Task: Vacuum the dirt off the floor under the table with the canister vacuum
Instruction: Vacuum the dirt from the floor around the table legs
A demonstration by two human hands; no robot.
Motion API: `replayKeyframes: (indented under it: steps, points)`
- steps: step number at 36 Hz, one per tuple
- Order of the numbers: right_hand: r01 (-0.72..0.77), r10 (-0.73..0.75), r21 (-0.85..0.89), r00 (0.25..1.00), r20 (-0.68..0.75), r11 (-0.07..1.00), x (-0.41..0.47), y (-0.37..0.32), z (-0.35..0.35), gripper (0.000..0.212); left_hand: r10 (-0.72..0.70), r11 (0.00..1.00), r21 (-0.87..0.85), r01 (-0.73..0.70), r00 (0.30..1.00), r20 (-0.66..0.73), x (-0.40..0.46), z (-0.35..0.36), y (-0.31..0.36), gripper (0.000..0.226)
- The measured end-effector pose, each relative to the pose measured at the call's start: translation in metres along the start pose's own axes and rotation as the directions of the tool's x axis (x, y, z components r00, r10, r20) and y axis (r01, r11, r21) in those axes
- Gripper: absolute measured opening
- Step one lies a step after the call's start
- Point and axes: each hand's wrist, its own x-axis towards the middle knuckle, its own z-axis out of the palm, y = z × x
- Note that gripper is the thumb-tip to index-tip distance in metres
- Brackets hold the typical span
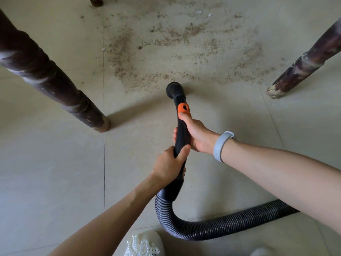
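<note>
Both hands are wrapped round the wand [181, 137]: left hand [168, 164] low, right hand [196, 137] higher, thumb on the orange slider [183, 109]. The nozzle [174, 89] sits at the dirt [166, 43] edge. If the slider is nudged, suction could drop; grit near the legs [302, 65] could be missed.

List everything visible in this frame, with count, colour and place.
Vacuum wand: one, black with orange slider, centre, nozzle at the dirt's near edge.
Hose: one, dark ribbed, curving from wand to the right.
Dirt: brown scatter, floor beyond nozzle.
Table legs: three, dark wood, left, right, top.
Floor: beige tiles.
Shoes: two, pale, bottom edge.
Wristband: one, grey, right wrist.
Left hand: grips wand's lower end.
Right hand: grips wand higher, thumb at slider.
</note>
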Motion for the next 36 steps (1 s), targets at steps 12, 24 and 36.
replayKeyframes:
  steps: [12, 24, 36]
  points:
    - [-0.026, 0.038, -0.137, 0.995, 0.089, 0.990, -0.004, 0.020, -0.004, 0.027, -0.010, 0.999, -0.051, 0.010, 1.000, -0.013, -0.023, 0.011, -0.022, 0.036]
    - [0.099, 0.006, -0.470, 0.976, 0.218, 0.877, 0.022, 0.011, 0.079, 0.027, -0.095, 0.919, -0.394, 0.009, 0.975, -0.200, -0.015, -0.028, -0.041, 0.040]
    - [0.152, -0.010, -0.618, 0.974, 0.227, 0.772, 0.048, -0.001, 0.140, 0.052, -0.222, 0.833, -0.550, 0.060, 0.947, -0.233, 0.001, -0.061, -0.039, 0.052]
